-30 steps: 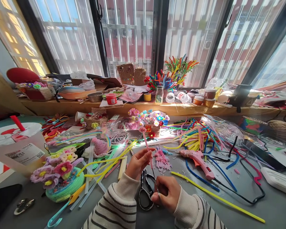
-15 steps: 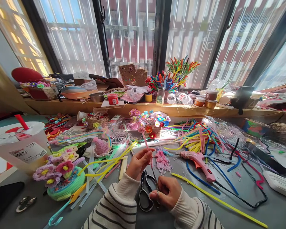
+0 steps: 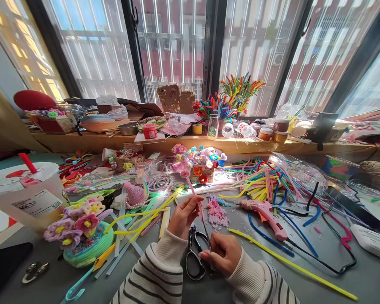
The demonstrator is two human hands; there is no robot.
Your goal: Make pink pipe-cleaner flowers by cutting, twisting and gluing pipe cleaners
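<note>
My left hand (image 3: 184, 216) pinches a pink pipe cleaner (image 3: 190, 185) between thumb and fingertips. The pipe cleaner stands up from the fingers and leans left, its upper end near a pink flower shape. My right hand (image 3: 223, 253) is closed around the handles of slim metal scissors (image 3: 205, 226). Their blades point up to the lower end of the pipe cleaner, just below my left fingertips. Whether the blades are parted I cannot tell. Larger black-handled scissors (image 3: 194, 276) lie on the table between my hands, partly hidden by my left hand. Pink fuzzy clippings (image 3: 217, 211) lie just beyond.
A pink glue gun (image 3: 269, 217) with a black cord lies at right, near a long yellow pipe cleaner (image 3: 291, 262). At left stand a drink cup (image 3: 34, 202) and a green pot of fuzzy flowers (image 3: 88, 249). Clear glue sticks (image 3: 118, 257) and a flower basket (image 3: 205, 173) are nearby.
The pink pipe cleaner's upper end has shifted slightly left and down. Both hands keep their grips and nearly the same places. The view has moved very slightly.
</note>
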